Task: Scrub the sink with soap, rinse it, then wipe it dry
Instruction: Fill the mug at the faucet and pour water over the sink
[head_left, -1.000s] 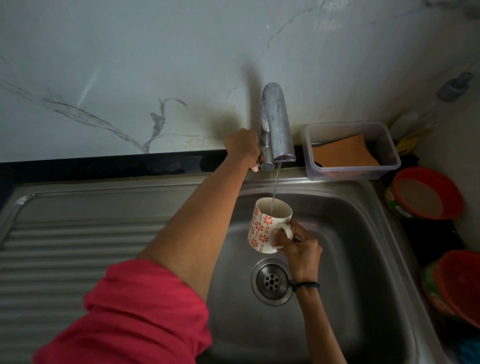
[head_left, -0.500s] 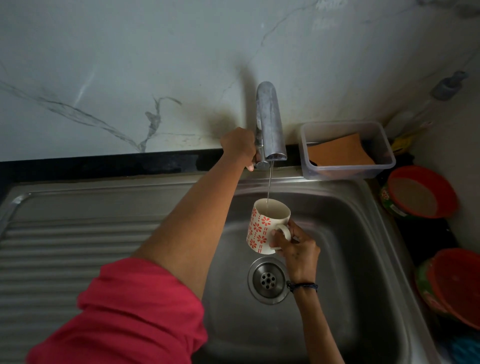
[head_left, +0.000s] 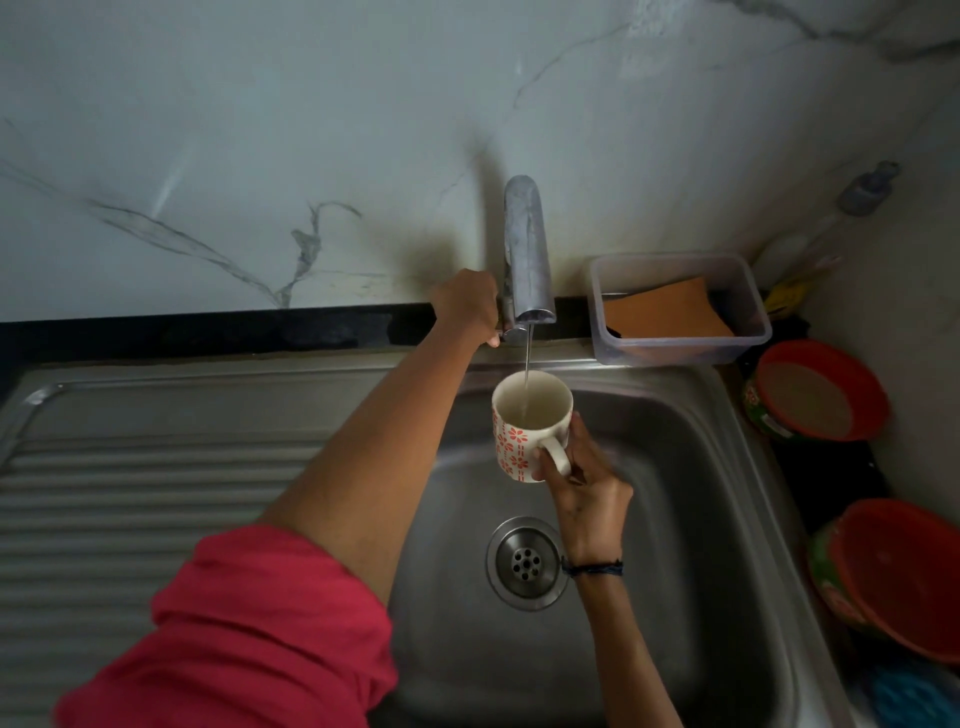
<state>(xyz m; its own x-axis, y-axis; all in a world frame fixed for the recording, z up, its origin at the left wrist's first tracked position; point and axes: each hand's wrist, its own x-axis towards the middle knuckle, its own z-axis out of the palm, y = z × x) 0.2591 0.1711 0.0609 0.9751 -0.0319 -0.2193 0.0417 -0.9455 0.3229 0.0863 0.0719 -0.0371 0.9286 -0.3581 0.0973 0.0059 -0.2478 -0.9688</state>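
Two hands: left hand (head_left: 466, 306) curled round the chrome tap (head_left: 527, 254) lever; right hand (head_left: 587, 488) grips the mug (head_left: 522, 428) handle.
Mug: white ceramic, red florals, under a thin stream.
Sink (head_left: 701, 519): brushed steel basin.

Brushed stainless steel for the sink (head_left: 701, 519), dull satin sheen, ribbed on the drainer side. Polished metal on the drain ring (head_left: 524, 564). Smudged, water-spotted chrome on the tap (head_left: 527, 249). Glazed ceramic for the mug (head_left: 524, 431), glossy, with a red print. Clear, slightly cloudy plastic for the tub (head_left: 675, 312). Glossy veined marble on the wall (head_left: 260, 156). Soft matt red cloth for the sleeve (head_left: 249, 634).
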